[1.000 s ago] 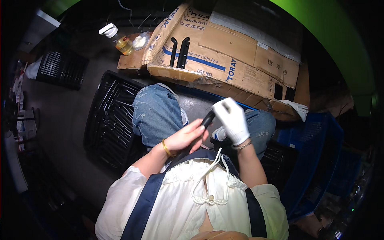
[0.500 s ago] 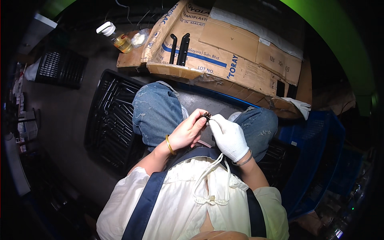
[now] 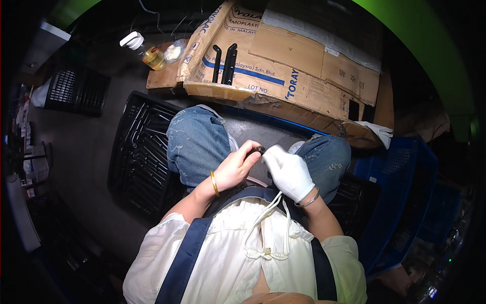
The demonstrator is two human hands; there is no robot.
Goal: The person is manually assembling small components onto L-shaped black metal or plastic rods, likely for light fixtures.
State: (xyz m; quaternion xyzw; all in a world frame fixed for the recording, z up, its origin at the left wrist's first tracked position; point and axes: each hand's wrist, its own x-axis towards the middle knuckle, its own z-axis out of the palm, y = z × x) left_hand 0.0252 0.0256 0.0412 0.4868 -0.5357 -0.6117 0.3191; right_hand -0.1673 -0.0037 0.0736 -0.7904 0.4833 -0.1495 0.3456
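Flattened cardboard sheet [image 3: 304,66] spans the 12 to 2 o'clock area, w/ two black bent pieces [image 3: 225,63] lying side by side on its left part. Black slatted crate [image 3: 139,157] sits at 9 o'clock of the seated person's knees, holding many thin dark rods. Blue crate [image 3: 400,187] at 3 o'clock, just beside the right knee. Second, smaller black crate [image 3: 73,91] at 10 o'clock, well apart from the first. White glove [image 3: 377,133] lies on the cardboard's lower right edge, approx. 2 o'clock. Clear bottle [image 3: 147,50] w/ yellow liquid and white cap stands at 11 o'clock, near the cardboard's left end. Hands are together over the lap, between the knees: left hand [image 3: 237,167], bare, gold bangle on wrist, fingers curled round a small dark part [image 3: 257,150]; right hand [image 3: 287,172], in a white glove, fingertips pinched onto the same part from the 3 o'clock side. Part mostly hidden by fingers; shape cannot be told.
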